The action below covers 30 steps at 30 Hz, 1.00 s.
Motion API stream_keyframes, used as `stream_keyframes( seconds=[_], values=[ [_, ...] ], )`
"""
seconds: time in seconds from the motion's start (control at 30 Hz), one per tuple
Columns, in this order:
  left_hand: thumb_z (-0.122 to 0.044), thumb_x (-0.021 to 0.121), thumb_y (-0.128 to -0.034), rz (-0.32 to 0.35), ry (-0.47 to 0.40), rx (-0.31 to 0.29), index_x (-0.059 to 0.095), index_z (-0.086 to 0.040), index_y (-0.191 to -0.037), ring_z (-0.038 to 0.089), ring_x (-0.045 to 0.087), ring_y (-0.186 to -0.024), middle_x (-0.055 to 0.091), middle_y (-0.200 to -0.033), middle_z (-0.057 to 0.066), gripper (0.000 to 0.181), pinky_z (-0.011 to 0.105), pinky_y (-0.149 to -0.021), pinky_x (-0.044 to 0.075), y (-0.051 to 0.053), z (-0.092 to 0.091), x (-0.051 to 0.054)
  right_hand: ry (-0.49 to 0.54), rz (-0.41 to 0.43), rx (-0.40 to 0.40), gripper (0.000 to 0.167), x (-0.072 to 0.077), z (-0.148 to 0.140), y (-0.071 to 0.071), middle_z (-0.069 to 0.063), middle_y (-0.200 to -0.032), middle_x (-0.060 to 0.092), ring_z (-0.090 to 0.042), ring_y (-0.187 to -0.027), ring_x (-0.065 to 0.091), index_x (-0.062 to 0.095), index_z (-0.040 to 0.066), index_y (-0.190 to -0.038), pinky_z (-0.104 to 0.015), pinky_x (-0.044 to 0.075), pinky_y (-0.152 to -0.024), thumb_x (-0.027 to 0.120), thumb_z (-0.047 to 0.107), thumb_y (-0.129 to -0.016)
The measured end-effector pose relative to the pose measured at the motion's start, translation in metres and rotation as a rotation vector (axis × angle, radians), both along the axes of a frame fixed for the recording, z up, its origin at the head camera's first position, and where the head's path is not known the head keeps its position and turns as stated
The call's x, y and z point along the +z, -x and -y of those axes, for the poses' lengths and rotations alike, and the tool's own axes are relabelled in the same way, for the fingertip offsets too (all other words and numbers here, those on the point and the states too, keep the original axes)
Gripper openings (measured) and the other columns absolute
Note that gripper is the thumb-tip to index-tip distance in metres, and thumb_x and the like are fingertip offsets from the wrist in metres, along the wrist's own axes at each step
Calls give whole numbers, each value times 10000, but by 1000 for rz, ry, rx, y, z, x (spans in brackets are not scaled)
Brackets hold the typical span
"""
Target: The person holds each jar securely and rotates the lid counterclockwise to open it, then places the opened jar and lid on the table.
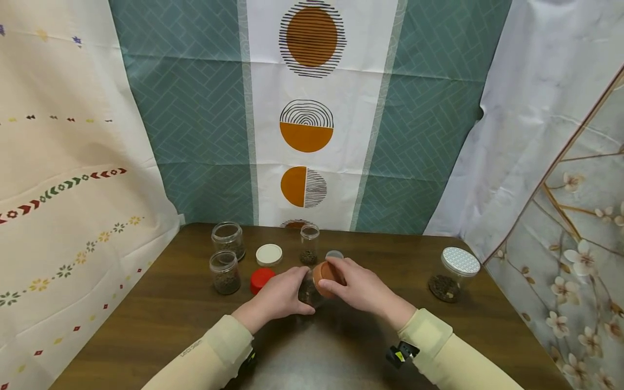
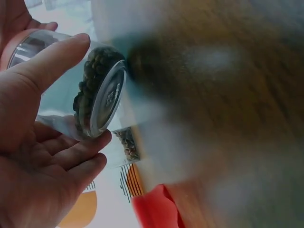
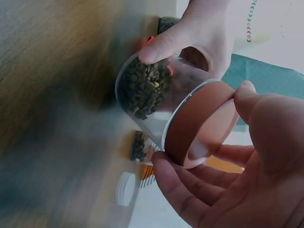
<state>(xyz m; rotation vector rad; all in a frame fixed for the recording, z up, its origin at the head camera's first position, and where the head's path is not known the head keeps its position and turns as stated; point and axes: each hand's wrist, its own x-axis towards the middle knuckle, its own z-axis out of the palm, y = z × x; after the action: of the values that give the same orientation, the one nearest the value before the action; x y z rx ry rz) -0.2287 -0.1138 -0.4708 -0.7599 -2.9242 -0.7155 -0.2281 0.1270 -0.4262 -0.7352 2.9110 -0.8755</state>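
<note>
Right now, the left hand (image 1: pixel 283 294) had the jar (image 3: pixel 142 88) gripped round its body, thumb and fingers on opposite sides! It tilted between both hands, its lid (image 3: pixel 199 121) clasped by the right hand (image 1: pixel 362 285) at the mouth end. Left of the jar sat the red lid (image 1: pixel 261 279); behind it, the slim jar (image 1: pixel 309 250); well right, the capped jar (image 1: pixel 446 286).

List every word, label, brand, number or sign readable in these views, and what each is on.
None can be read with certainty.
Left sleeve: dark lettering, too small to read.
Base of the held jar: small marks, too blurred to read.
Black device at the right wrist: a yellow patch; any sign on it is too small to make out.
</note>
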Motion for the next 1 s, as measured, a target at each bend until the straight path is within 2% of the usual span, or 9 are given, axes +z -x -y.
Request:
stream_keyframes(
  seconds=[0.17, 0.37, 0.57, 0.7, 1.0],
  values=[
    [-380, 1019, -792, -15, 27, 2, 589, 26, -1462, 335, 700, -1169, 676, -1349, 179, 894, 520, -1019, 581, -1, -3, 4, -46, 0, -38, 708, 0, 0, 0, -15, -1151, 661, -190, -957, 678, 586, 168, -1591, -468, 579, -852, 726, 584, -1036],
    [-325, 1009, -809, 22, 21, -26, 549, 51, -1498, 371, 680, -1223, 625, -1415, 226, 910, 550, -1028, 573, -3, -6, 9, -55, 27, -53, 724, 0, -1, 1, -29, -1134, 679, -189, -963, 694, 597, 131, -1570, -478, 596, -859, 708, 609, -1038],
    [-352, 1014, -812, 42, 17, -30, 504, 69, -1531, 391, 643, -1302, 589, -1477, 254, 977, 552, -1078, 548, -3, -9, 8, -45, 46, -47, 698, 0, -2, 2, -23, -1115, 673, -162, -914, 663, 610, 115, -1536, -442, 585, -817, 680, 614, -1054],
    [-397, 1029, -782, 48, 22, -25, 509, 63, -1522, 386, 658, -1278, 604, -1466, 250, 1015, 550, -1073, 554, -1, -10, 7, -37, 76, -43, 694, -1, -2, 4, -14, -1127, 683, -154, -943, 666, 610, 117, -1523, -442, 586, -840, 660, 629, -1058],
    [-418, 1019, -794, 33, 72, -20, 551, 31, -1499, 348, 682, -1237, 638, -1447, 213, 958, 524, -1052, 571, 1, -11, 7, 9, 99, -3, 674, -5, -7, 7, 2, -1192, 716, -167, -1060, 712, 606, 102, -1522, -455, 602, -913, 691, 585, -1060]
  ],
)
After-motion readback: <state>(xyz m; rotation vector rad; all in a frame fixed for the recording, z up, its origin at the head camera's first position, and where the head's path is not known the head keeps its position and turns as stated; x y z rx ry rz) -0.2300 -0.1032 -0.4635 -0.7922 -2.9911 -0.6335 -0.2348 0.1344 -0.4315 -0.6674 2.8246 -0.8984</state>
